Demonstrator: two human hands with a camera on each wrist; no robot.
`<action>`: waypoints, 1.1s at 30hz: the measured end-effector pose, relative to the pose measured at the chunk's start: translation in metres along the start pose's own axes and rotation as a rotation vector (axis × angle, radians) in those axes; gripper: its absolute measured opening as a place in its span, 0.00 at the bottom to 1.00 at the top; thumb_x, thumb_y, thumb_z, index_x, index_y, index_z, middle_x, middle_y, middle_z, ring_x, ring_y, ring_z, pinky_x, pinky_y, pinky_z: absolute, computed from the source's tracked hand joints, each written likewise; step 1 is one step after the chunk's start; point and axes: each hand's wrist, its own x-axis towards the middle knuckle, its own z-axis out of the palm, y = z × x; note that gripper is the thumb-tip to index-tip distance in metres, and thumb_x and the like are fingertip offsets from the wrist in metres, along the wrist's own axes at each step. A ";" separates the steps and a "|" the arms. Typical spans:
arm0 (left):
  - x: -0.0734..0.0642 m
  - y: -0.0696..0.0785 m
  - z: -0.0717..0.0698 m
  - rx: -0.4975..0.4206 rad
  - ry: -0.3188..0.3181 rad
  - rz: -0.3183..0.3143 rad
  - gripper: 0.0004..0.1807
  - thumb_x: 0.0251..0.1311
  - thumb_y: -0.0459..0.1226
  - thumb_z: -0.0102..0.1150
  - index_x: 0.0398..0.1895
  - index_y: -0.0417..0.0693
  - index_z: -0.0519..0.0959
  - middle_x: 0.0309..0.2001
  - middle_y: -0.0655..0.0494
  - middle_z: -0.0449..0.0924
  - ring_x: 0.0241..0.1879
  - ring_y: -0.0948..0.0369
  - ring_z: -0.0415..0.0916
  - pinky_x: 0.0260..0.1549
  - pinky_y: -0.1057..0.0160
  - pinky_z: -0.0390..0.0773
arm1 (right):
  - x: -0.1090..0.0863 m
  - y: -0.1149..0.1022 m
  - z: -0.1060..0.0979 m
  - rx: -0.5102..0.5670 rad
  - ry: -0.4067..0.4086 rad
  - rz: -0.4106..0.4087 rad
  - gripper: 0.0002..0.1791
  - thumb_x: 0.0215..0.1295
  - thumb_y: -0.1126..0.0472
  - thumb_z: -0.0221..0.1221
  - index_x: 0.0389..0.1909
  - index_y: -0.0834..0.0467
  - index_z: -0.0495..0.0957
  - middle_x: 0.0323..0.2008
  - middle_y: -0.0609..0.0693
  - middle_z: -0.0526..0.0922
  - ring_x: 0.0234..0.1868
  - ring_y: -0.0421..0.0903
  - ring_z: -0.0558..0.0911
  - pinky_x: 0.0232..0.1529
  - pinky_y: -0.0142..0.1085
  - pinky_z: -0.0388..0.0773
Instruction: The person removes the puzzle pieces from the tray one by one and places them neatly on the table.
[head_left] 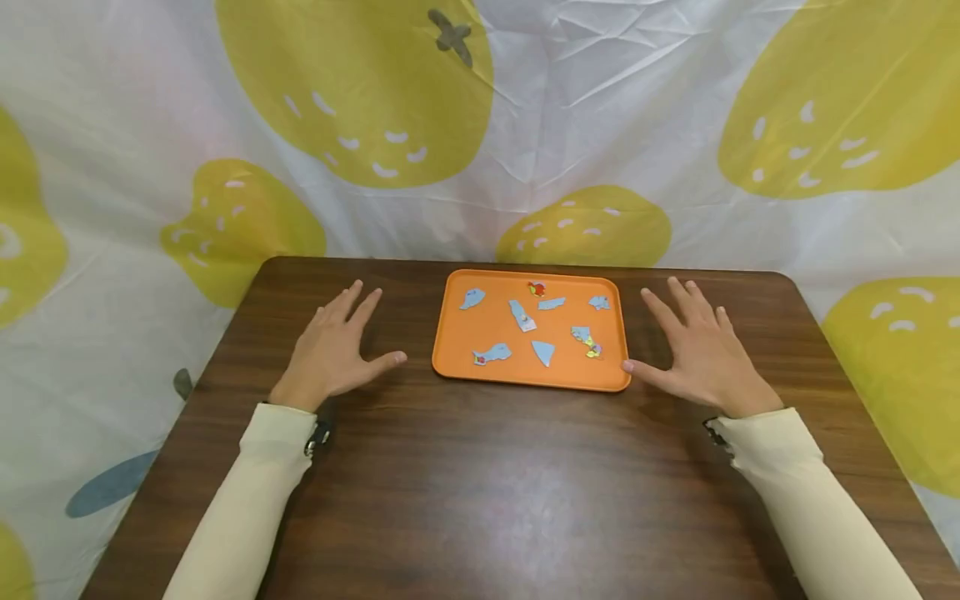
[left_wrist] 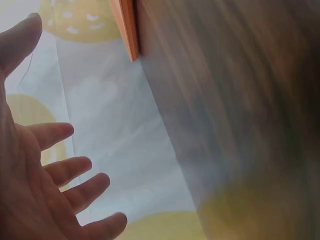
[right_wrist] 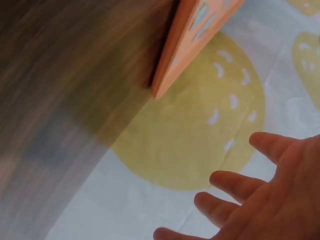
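Observation:
An orange tray lies at the back of the brown table. Several irregular, torn-looking flat pieces are spread over it: mostly pale blue, like the long piece near the middle and the pointed piece at the front, plus a small red one at the back. My left hand is left of the tray, apart from it, fingers spread and holding nothing. On the other side my right hand is spread too, its thumb tip by the tray's right edge; whether they touch, I cannot tell. Both wrist views show empty palms.
The brown wooden table extends toward me in front of the tray. Right behind its far edge hangs a white cloth printed with yellow fruit. Dark bands circle both wrists at the pale sleeves.

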 end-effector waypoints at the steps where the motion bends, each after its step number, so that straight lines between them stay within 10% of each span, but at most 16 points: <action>1: 0.000 0.001 0.001 -0.018 -0.003 0.001 0.63 0.57 0.79 0.54 0.88 0.57 0.48 0.87 0.43 0.44 0.83 0.38 0.49 0.74 0.30 0.61 | 0.002 -0.002 0.001 0.010 0.015 -0.015 0.60 0.61 0.24 0.64 0.86 0.46 0.50 0.86 0.63 0.45 0.85 0.67 0.46 0.72 0.78 0.52; 7: -0.001 0.005 0.007 -0.114 -0.010 -0.005 0.61 0.58 0.77 0.58 0.87 0.59 0.50 0.86 0.46 0.47 0.82 0.39 0.53 0.61 0.28 0.75 | 0.010 -0.011 0.009 0.073 0.079 -0.090 0.58 0.59 0.31 0.70 0.84 0.51 0.57 0.83 0.65 0.55 0.82 0.69 0.56 0.74 0.70 0.60; 26: 0.006 0.027 0.016 -0.323 -0.056 0.067 0.53 0.60 0.62 0.72 0.83 0.52 0.61 0.79 0.45 0.63 0.76 0.43 0.66 0.72 0.38 0.70 | 0.030 -0.049 0.025 0.367 -0.019 -0.103 0.46 0.66 0.37 0.69 0.80 0.51 0.65 0.82 0.55 0.59 0.82 0.61 0.57 0.75 0.66 0.61; 33: 0.011 0.034 0.019 -0.458 -0.076 0.090 0.49 0.59 0.51 0.78 0.80 0.48 0.65 0.73 0.41 0.71 0.67 0.44 0.75 0.62 0.44 0.82 | 0.040 -0.061 0.032 0.462 -0.027 -0.147 0.44 0.66 0.41 0.72 0.77 0.52 0.67 0.73 0.54 0.71 0.68 0.60 0.75 0.63 0.59 0.78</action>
